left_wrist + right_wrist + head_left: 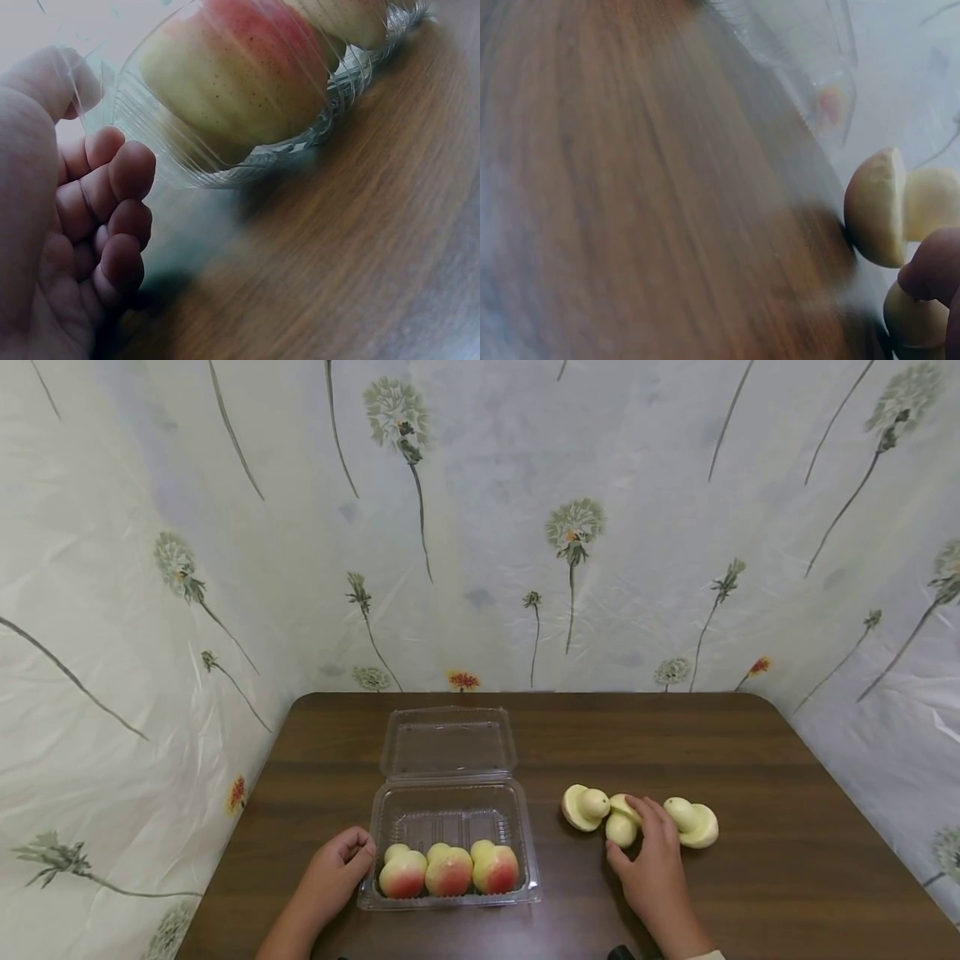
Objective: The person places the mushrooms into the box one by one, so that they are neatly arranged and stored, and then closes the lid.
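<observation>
The left hand [333,867] is curled against the left front corner of the clear plastic box [450,893], its thumb on the rim and the fingers folded beside the wall; whether the grip truly pinches the rim cannot be told. Just to the right of that grip, inside the box, three peaches [448,869] are lined along the front wall, touching one another. The lid [447,742] is hinged back, beyond them.

Further right, on the bare bench [787,877], three pale mushrooms are laid in a row. The first mushroom [585,807] lies just left of the right hand [654,860]. The middle mushroom [622,823] is held in the right grip, fingertips curled over its cap and thumb at its lower side. The last mushroom [693,822] lies just right of the fingers, close enough that contact cannot be ruled out.

As a judgement, the middle one is best lifted straight up, so the neighbours are not nudged, while the box is kept steady at its corner.
</observation>
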The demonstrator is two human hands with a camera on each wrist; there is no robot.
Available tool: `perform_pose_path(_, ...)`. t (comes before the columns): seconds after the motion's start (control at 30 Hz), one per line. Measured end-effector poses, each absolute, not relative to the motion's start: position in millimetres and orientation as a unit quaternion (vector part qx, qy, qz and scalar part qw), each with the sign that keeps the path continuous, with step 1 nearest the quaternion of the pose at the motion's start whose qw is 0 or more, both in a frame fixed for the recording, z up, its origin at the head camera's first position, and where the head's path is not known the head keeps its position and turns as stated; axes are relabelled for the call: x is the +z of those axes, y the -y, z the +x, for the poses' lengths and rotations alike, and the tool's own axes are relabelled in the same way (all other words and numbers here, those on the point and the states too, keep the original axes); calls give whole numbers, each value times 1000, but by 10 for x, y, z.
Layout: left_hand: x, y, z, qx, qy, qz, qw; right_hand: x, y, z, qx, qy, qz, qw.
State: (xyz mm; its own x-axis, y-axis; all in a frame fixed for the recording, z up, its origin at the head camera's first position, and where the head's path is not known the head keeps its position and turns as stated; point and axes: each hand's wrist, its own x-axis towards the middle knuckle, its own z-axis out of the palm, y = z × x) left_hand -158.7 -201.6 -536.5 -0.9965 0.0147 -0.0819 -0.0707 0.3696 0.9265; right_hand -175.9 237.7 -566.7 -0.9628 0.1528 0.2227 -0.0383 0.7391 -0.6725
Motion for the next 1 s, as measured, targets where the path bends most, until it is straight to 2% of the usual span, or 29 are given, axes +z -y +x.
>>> perform_pose_path(0.33,-5628,2093,-1673,551,-833,-20,37,-5676,-2375,-1755,371,917,-31,144)
perform_pose_path(0.63,-5312,1997,-1577,553,-832,-21,38,-5688,-2411,-1772,372,915,-30,156)
perform_pose_path(1.0,-5323,2008,-1586,557,-830,-16,39,-5686,-2406,-1773,377,911,-27,167)
